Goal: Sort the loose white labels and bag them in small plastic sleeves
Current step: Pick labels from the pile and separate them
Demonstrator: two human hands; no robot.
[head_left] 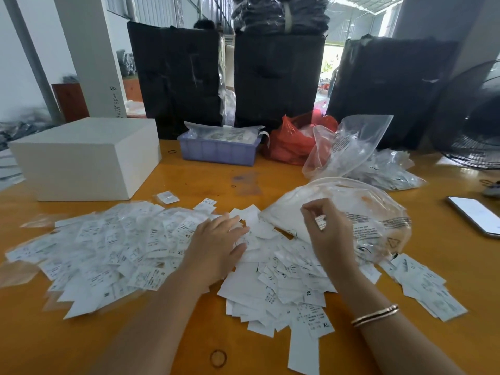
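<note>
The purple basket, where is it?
In the head view, the purple basket sits at the far middle of the table, between the white box on its left and the red bag on its right.

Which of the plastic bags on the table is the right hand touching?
The large clear printed plastic bag lying nearest, under the right hand. The upright clear bag and red bag stand farther back, untouched.

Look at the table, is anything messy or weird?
Yes. The white labels lie in a loose heap across the orange table, not in neat stacks. A rubber band lies alone near the front edge. A phone lies at the right. Nothing looks torn or broken.
</note>
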